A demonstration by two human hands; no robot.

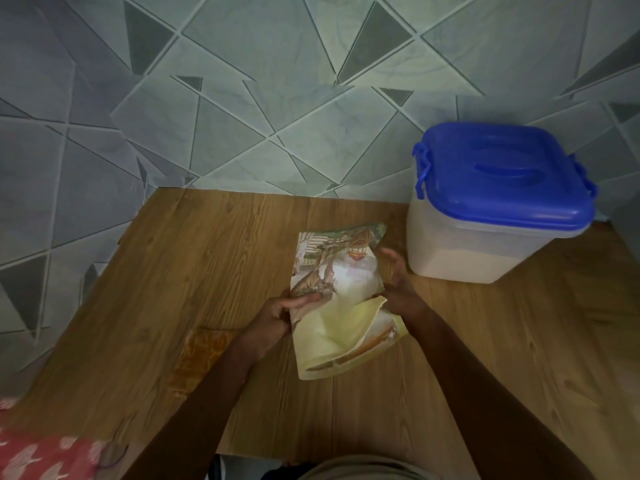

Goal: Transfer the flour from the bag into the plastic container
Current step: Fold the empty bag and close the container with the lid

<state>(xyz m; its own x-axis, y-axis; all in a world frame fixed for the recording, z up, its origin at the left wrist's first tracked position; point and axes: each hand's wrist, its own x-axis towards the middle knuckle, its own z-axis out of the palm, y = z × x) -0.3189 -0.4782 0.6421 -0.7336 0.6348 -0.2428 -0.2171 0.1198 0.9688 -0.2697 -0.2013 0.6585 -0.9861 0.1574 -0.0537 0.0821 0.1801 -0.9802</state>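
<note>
The flour bag (337,299), yellow with a printed picture, lies flat and crumpled on the wooden table (207,258). My left hand (280,315) pinches the bag's left edge with curled fingers. At the bag's right edge is my right hand (398,278), fingers bent round it near a folded flap. The translucent plastic container (485,244) stands to the right at the back, its blue lid (502,171) on and its side clips down. White flour shows through its lower walls.
A tiled floor with a triangle pattern (259,116) lies beyond the table's far edge. An orange stain (201,351) marks the wood left of my left arm. Red patterned cloth (38,455) shows at the bottom left corner.
</note>
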